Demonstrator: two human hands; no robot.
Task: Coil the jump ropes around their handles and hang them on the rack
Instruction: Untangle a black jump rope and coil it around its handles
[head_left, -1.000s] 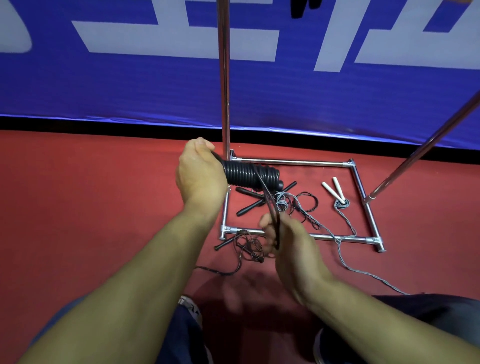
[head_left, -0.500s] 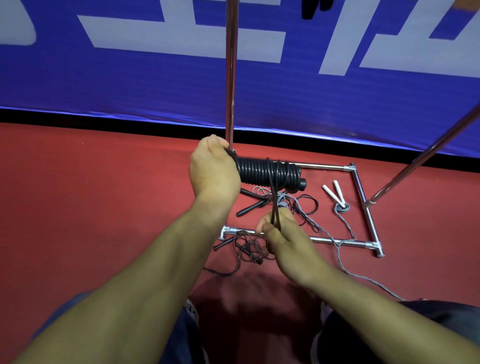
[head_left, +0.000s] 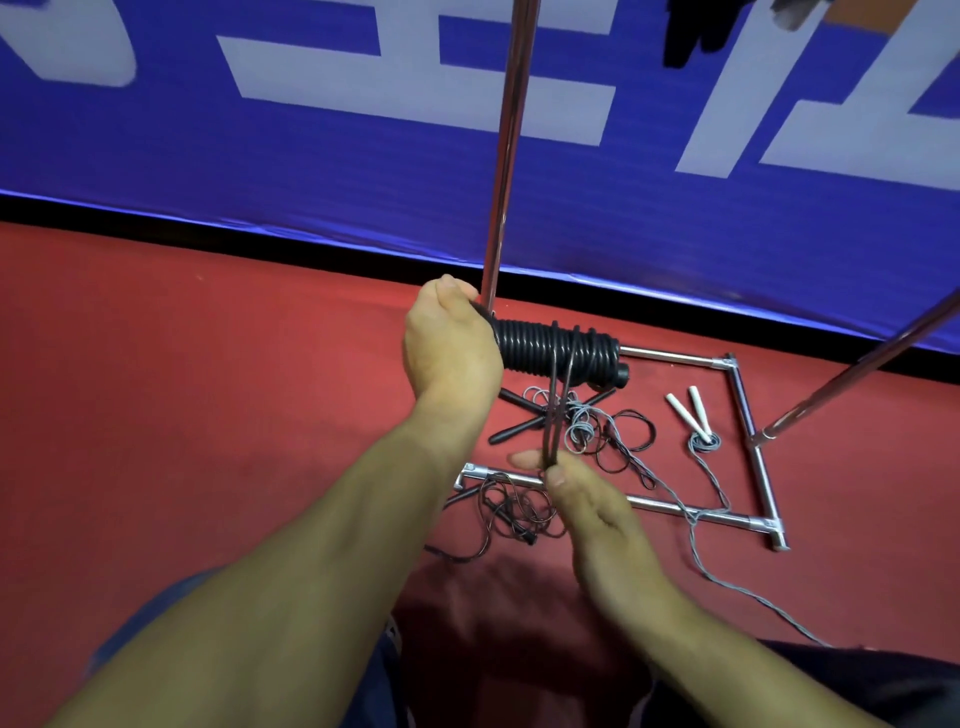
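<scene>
- The left hand (head_left: 449, 353) is closed in a fist round one end of the black handles (head_left: 558, 351), holding them level above the floor; black rope is wound round them in tight turns right up to the fist.
- The right hand (head_left: 587, 512), nearer the body and lower, pinches the loose strand (head_left: 558, 410) of that rope between thumb and fingers; the strand runs taut in two lines from the coil down to the pinch.
- Just beyond the left hand stands an upright pole (head_left: 506, 150) of the rack; a second pole (head_left: 862, 366) slants up well to the right of both hands.
- The rack's base frame (head_left: 748, 421) lies on the red floor (head_left: 208, 415) under and to the right of the hands.
- Beneath the coil, inside the frame, lie two more black handles (head_left: 519, 428), crossed, with tangled grey and black cord beside them.
- Right of the hands lie two white handles (head_left: 688, 413) side by side, their grey rope (head_left: 698, 551) trailing over the frame's near bar toward the body.
- Under the right hand's fingers sits a thin black tangle (head_left: 506, 512) on the near bar.
- A blue banner (head_left: 260, 171) with pale lettering stands beyond everything.
</scene>
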